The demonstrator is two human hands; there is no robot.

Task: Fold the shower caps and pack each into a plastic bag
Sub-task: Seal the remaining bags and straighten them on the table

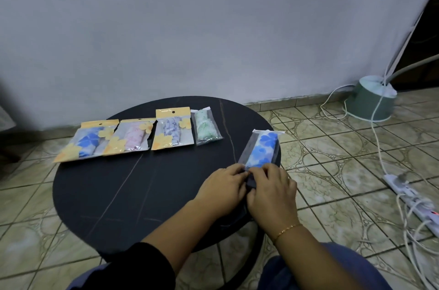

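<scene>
- Two hands meet at the near end of a clear plastic bag (260, 150) holding a folded blue-flowered shower cap (263, 149); the left hand (222, 188) and right hand (270, 191) both pinch its open flap with curled fingers.
- Judged from its look, the bag is light, thin and slippery, the cap soft and springy; taking hold at the flap edges suits it best.
- One round black table (107, 194) carries everything: this bag lies by its right edge.
- Farther along the table's back edge lie one clear bag with a green-patterned cap (207, 128) and three yellow-carded packets (133, 136), in a row.
</scene>
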